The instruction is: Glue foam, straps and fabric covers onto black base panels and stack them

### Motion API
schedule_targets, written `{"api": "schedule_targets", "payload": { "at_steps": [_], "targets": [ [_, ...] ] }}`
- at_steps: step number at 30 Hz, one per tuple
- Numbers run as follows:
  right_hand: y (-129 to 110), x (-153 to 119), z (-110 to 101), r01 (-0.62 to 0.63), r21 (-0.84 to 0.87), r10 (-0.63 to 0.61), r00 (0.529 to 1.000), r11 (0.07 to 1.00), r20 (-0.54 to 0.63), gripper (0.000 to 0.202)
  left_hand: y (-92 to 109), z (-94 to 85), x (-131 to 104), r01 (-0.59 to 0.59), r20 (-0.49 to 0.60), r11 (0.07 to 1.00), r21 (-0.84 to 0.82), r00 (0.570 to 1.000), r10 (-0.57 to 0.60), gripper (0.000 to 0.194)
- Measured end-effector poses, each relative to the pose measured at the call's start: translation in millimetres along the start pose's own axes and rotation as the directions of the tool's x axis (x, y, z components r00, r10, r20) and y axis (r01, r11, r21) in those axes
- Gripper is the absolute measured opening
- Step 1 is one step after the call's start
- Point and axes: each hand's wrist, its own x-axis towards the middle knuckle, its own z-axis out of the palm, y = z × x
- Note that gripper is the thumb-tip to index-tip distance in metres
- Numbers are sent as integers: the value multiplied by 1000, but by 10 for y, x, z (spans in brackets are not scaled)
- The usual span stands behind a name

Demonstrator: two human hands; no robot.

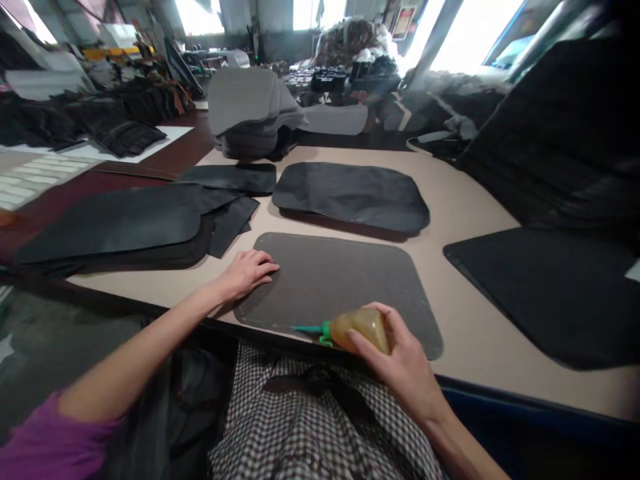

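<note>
A dark grey panel with rounded corners (pixel 345 273) lies flat at the front of the table. On its left end rests my left hand (pixel 249 273), palm down, with the fingers stretched out and slightly bent. My right hand (pixel 395 343) is wrapped round a squeeze bottle (pixel 357 328) of amber liquid. The bottle is tipped on its side, and its green nozzle points left along the panel's near edge. Whether the nozzle tip touches the panel I cannot tell.
Behind the panel lies a stack of black rounded pieces (pixel 350 193). More black pieces (pixel 125 220) are piled at left, and a large black sheet (pixel 545 293) lies at right. Grey pieces (pixel 245 100) are stacked at the back. The table's front edge (pixel 525 397) runs close to my body.
</note>
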Motion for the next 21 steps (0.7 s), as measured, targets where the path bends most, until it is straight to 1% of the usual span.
{"api": "schedule_targets", "payload": {
  "at_steps": [2, 4, 6, 7, 9, 11, 13, 14, 15, 16, 17, 18, 21],
  "targets": [
    [77, 0, -209, -63, 12, 64, 998, 998, -18, 57, -6, 11, -4, 2, -7, 1000, -12, 1000, -2, 39],
    [176, 17, -460, -150, 102, 155, 987, 983, -44, 58, -10, 17, -9, 2, -14, 1000, -28, 1000, -3, 38],
    [304, 63, -748, -205, 297, 231, 971, 933, -53, 58, -10, 13, -13, 3, -24, 998, -56, 1000, -4, 38],
    [380, 101, -900, -205, 414, 253, 966, 887, -62, 59, -10, 7, -14, 7, -32, 997, -77, 999, -9, 38],
    [545, 216, -1197, -152, 638, 290, 950, 755, -116, 63, -9, -5, -18, 23, -46, 991, -129, 999, -29, 39],
    [712, 389, -1453, -55, 804, 337, 923, 592, -185, 62, -10, -5, -22, 36, -65, 985, -166, 997, -48, 38],
    [855, 616, -1645, 72, 902, 356, 903, 425, -239, 57, -14, 17, -29, 36, -88, 985, -170, 995, -51, 34],
    [915, 747, -1718, 134, 926, 341, 903, 353, -261, 54, -16, 35, -33, 32, -100, 986, -162, 994, -49, 33],
    [966, 886, -1779, 186, 936, 317, 906, 298, -281, 52, -16, 55, -39, 30, -117, 988, -150, 992, -48, 32],
    [1009, 1031, -1830, 221, 938, 291, 909, 266, -297, 48, -11, 71, -46, 32, -135, 990, -136, 990, -50, 31],
    [1042, 1179, -1874, 236, 932, 273, 910, 276, -312, 43, 1, 82, -56, 36, -155, 992, -122, 986, -54, 31],
    [1066, 1325, -1911, 242, 916, 267, 904, 321, -333, 37, 21, 82, -68, 42, -177, 993, -109, 982, -61, 31],
    [1083, 1744, -1987, 219, 818, 247, 884, 531, -397, 22, 127, 18, -114, 69, -213, 994, -88, 973, -87, 29]
  ]
}}
